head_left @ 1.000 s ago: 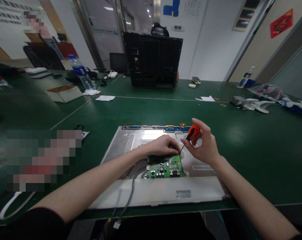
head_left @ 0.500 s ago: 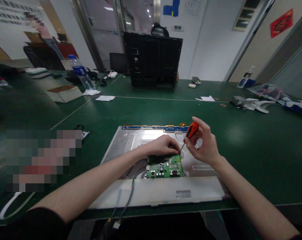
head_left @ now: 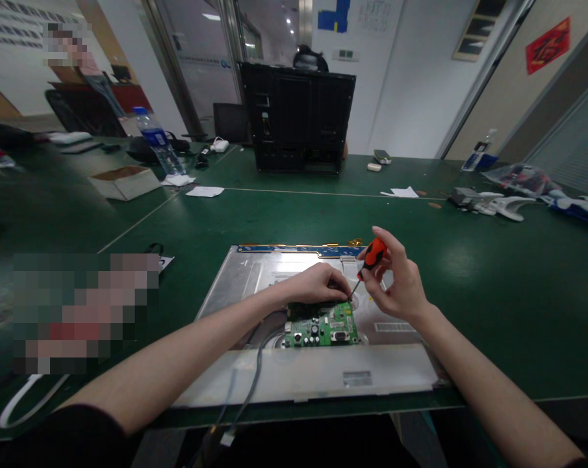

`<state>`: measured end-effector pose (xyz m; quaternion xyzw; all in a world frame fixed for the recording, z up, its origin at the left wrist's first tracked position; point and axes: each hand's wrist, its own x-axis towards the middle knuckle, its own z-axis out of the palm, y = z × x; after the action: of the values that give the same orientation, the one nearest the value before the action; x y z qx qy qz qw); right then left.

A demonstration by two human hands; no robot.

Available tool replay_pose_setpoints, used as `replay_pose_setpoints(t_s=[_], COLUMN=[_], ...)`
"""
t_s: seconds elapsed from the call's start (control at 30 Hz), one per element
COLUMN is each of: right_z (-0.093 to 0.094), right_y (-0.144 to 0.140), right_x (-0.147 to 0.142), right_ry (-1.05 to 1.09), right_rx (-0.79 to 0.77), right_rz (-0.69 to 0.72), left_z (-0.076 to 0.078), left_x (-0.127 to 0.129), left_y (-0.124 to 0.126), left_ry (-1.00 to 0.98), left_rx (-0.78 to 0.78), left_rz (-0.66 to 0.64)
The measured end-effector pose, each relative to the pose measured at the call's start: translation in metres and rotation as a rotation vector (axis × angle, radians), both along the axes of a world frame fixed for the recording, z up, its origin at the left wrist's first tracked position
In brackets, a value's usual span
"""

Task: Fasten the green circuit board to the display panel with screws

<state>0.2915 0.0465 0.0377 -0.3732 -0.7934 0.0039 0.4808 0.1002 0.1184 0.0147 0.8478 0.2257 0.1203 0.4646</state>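
right hand [head_left: 401,286] is closed round the screwdriver [head_left: 373,253], its handle being pinched between thumb and fingers. the tool's long axis is slanted, handle toward 1 o'clock and tip toward 7, and the tip is brought down at the 2 o'clock corner of the board [head_left: 323,330]. that corner is found at about 9 o'clock from the right hand; whether a screw is met there cannot be made out. by the left hand [head_left: 323,281] the corner is approached more closely: its bent fingertips are set just beside the tip, and whether anything is gripped by them is not shown. the board is laid on the panel [head_left: 396,374], long axis from 9 to 3 o'clock as far as it is shown, its far edge partly hidden by the left hand. from near its 9 o'clock side a cable [head_left: 259,364] is led toward 7 o'clock, over the near edge of the table [head_left: 493,292].
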Motion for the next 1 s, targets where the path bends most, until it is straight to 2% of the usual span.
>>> replay_pose_setpoints(t_s=[0.13,0.57,0.87,1.0], right_z=[0.0004,-0.005,-0.0017,-0.001], right_y=[-0.0004,0.0026,0.0002,0.0], right_x=[0.0004,-0.0006,0.001,0.0008], right_ry=[0.006,-0.021,-0.004,0.004], right_rx=[0.002,0.077,0.007,0.021], right_rz=[0.017,-0.091,0.011,0.011], left_z=[0.0009,-0.0014,-0.004,-0.0035], left_x=[0.0002,0.0001,-0.0005,-0.0003], left_y=[0.0006,0.001,0.0021,0.0019], left_ry=[-0.003,-0.004,-0.015,-0.015], left_rx=[-0.002,0.014,0.008,-0.001], left_rz=[-0.006,-0.02,-0.011,-0.013])
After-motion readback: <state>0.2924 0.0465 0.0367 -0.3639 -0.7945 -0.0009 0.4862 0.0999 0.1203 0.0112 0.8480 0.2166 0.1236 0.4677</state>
